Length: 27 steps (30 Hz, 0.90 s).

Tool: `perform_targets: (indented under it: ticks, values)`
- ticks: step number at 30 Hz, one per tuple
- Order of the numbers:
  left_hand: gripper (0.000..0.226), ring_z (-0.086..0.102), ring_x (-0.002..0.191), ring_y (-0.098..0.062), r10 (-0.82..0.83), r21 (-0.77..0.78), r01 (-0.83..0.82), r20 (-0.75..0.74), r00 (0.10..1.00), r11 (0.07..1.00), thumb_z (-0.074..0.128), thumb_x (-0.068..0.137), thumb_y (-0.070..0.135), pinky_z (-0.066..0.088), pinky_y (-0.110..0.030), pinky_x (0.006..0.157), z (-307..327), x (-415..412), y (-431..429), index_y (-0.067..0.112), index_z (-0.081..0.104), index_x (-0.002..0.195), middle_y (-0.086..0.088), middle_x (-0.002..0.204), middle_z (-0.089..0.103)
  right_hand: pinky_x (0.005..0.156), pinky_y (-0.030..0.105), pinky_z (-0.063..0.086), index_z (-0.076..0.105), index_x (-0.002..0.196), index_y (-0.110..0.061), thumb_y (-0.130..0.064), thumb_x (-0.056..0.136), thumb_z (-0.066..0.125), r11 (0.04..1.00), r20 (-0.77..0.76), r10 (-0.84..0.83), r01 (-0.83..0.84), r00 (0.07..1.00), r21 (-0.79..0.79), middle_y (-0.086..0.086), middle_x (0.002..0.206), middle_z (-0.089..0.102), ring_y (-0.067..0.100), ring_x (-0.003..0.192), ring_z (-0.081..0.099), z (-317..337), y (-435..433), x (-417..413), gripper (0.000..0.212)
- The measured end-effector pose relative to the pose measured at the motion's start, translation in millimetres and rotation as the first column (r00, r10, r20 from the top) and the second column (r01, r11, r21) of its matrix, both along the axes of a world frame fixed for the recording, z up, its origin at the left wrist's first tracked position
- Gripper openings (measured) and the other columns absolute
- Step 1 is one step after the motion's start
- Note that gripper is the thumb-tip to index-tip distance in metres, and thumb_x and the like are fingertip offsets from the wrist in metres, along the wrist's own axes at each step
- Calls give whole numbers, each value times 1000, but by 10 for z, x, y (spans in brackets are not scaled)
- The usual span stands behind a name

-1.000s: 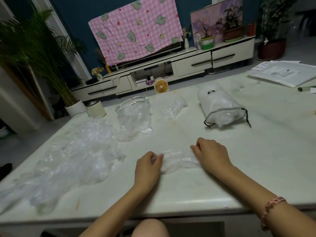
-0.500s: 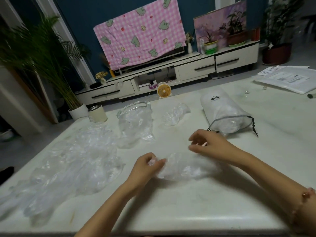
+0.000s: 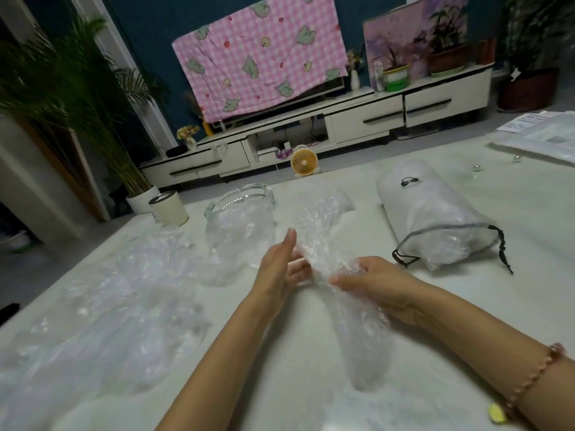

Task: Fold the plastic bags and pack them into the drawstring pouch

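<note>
Plastic bag [image 3: 357,337], clear and crinkly, is up in both hands, just over the table [image 3: 295,368]. The right hand [image 3: 379,284] has a tight grip. Its fingers curl and pinch the bag near the top. The left hand [image 3: 280,269] has a wide grip. Its fingers are mostly straight and touch the bag's end. The long part of the bag hangs down toward the near edge of the table. The drawstring pouch [image 3: 435,219] lies on its side, farther back on the right. Its mouth faces the person, with clear bags showing inside. A big pile of bags [image 3: 93,290] lies on the left of the table.
</note>
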<state>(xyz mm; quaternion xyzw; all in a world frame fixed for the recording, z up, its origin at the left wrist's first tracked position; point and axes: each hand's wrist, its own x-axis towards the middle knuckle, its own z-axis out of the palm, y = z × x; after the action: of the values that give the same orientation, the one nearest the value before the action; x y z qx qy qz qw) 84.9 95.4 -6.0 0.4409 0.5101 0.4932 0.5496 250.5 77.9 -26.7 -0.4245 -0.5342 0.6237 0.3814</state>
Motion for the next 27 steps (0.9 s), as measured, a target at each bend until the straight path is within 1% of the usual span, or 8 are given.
perform_targets:
  ticks: [3, 6, 11, 13, 15, 20, 22, 27]
  values:
    - [62, 64, 101, -38, -155, -47, 153, -49, 987, 987, 65, 81, 50, 49, -45, 92, -213, 281, -96, -4, 62, 113, -23, 106, 68, 66, 25, 53, 69, 92, -4, -7, 86, 64, 997, -33, -77, 76, 997, -7, 15, 88, 72, 18, 72, 66, -12, -3, -57, 8]
    - [36, 66, 88, -35, 79, 41, -75, -115, 990, 996, 67, 84, 26, 53, -42, 82, -313, 353, -93, -5, 62, 100, -21, 94, 68, 73, 32, 54, 69, 96, -2, -6, 85, 63, 994, -51, -109, 107, 993, -34, 19, 92, 72, 24, 77, 68, 35, 1, -50, 13]
    - [16, 62, 74, -20, 62, 188, -32, -153, 986, 982, 66, 86, 18, 53, -30, 70, -343, 313, -121, 3, 62, 86, -9, 78, 64, 71, 33, 50, 63, 100, -1, -13, 83, 68, 992, -64, -121, 118, 991, -53, 17, 89, 69, 27, 80, 65, 74, 23, 8, 21]
    - [8, 65, 78, -21, 14, 162, -3, -63, 998, 987, 61, 88, 9, 55, -30, 70, -325, 312, -121, 2, 64, 90, -10, 84, 68, 67, 28, 49, 64, 91, -4, 4, 84, 59, 989, -79, -148, 148, 986, -10, 12, 82, 65, 21, 73, 62, 57, 33, 23, 12]
    - [12, 65, 79, -24, -58, 99, 51, 73, 996, 994, 55, 87, 1, 56, -31, 68, -276, 305, -117, 0, 64, 94, -15, 91, 68, 64, 23, 49, 66, 81, -8, 16, 81, 50, 983, -99, -183, 185, 978, 12, 7, 74, 65, 17, 68, 60, 52, 63, 58, 29]
    - [35, 59, 93, -37, -128, -68, 159, 333, 934, 985, 51, 81, 27, 50, -42, 79, -186, 246, -91, -2, 60, 99, -24, 105, 59, 52, 17, 48, 67, 53, -13, 20, 81, 43, 982, -81, -177, 181, 981, 50, 2, 62, 64, 13, 55, 58, 95, 101, 115, 50]
    - [47, 63, 92, -33, -236, -92, 270, 280, 931, 958, 46, 88, 38, 49, -41, 84, -183, 236, -99, -1, 61, 110, -21, 107, 63, 57, 21, 47, 66, 51, -14, 17, 83, 43, 980, -80, -180, 185, 980, 69, 3, 66, 64, 18, 62, 57, 67, 119, 100, 51]
    - [38, 58, 89, -28, -421, -84, 423, 43, 906, 902, 53, 81, 22, 51, -32, 74, -182, 232, -113, 0, 63, 110, -17, 101, 63, 52, 21, 47, 65, 69, -12, 15, 83, 40, 975, -94, -207, 213, 974, 65, 7, 69, 63, 16, 57, 58, 67, 129, 118, 39]
